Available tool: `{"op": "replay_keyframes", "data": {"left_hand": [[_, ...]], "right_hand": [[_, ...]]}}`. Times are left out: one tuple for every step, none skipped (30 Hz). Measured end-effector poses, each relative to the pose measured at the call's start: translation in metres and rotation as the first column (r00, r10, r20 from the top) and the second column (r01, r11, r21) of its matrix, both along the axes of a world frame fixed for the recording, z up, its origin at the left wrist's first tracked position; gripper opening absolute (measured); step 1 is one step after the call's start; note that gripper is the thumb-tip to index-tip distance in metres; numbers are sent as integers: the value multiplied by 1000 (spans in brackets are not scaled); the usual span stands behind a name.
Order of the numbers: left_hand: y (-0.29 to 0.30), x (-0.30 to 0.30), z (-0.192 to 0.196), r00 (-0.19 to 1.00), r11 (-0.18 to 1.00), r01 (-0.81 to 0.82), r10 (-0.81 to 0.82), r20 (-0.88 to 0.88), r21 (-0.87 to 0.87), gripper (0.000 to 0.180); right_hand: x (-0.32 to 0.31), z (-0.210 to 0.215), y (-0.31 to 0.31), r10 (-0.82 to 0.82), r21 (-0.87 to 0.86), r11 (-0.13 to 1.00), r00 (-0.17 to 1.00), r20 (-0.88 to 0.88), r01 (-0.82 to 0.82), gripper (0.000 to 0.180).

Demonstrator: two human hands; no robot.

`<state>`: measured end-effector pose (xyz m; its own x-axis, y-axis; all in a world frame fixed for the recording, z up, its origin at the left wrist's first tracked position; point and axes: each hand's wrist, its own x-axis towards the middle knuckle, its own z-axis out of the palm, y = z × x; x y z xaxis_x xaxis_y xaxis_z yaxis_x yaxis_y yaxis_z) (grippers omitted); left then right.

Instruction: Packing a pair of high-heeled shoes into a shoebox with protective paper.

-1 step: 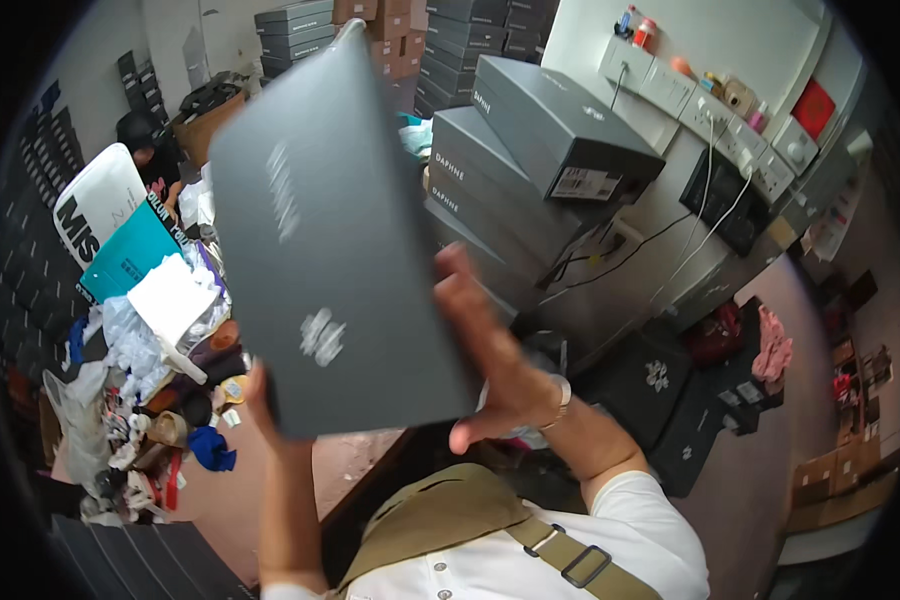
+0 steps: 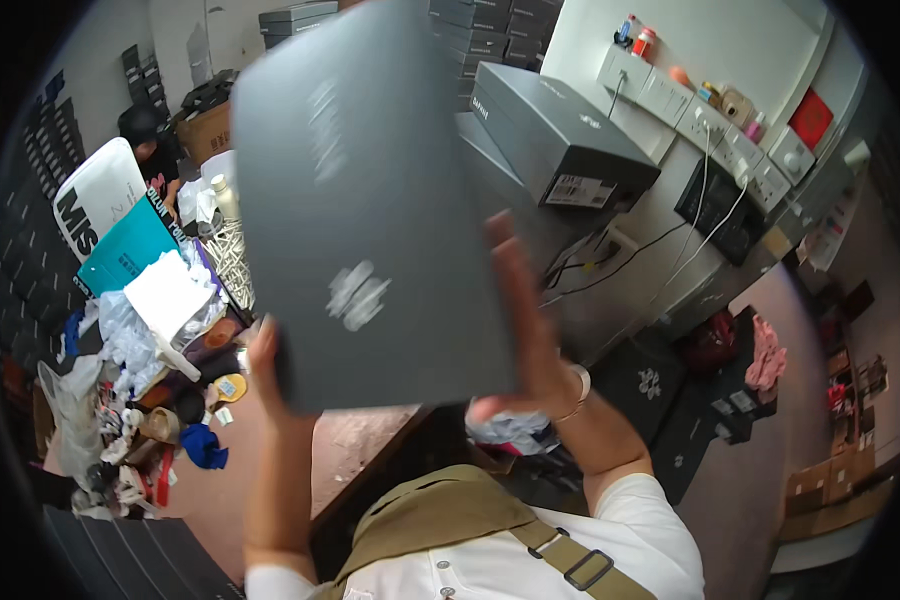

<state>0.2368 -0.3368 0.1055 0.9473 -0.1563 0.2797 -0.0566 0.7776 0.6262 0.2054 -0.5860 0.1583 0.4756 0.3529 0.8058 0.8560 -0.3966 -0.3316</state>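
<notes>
A large grey shoe box, blurred by motion, is held up before me with a pale printed mark on its face. My left hand grips its lower left edge, the fingers mostly hidden behind it. Along the lower right side, my right hand presses against the box with its fingers pointing up. Just beyond, to the right, another grey shoe box with a white end label rests at an angle on a stack of similar boxes, partly hidden by the held one.
Plastic bags, papers and small items crowd the table at left. A person sits beyond it. Loose cables hang by the wall sockets at right. Dark boxes lie low at right; more grey boxes stand at lower left.
The held shoe box has moved up and to the right, now covering more of the stack behind. My right hand has risen with it, its fingers now closer along the box's side.
</notes>
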Motion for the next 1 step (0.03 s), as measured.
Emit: {"op": "replay_keyframes", "data": {"left_hand": [[-10,37,9,952,966,244,-223,210,-84,47]], "right_hand": [[0,8,-6,19,-19,1000,1000,10,-19,113]]}}
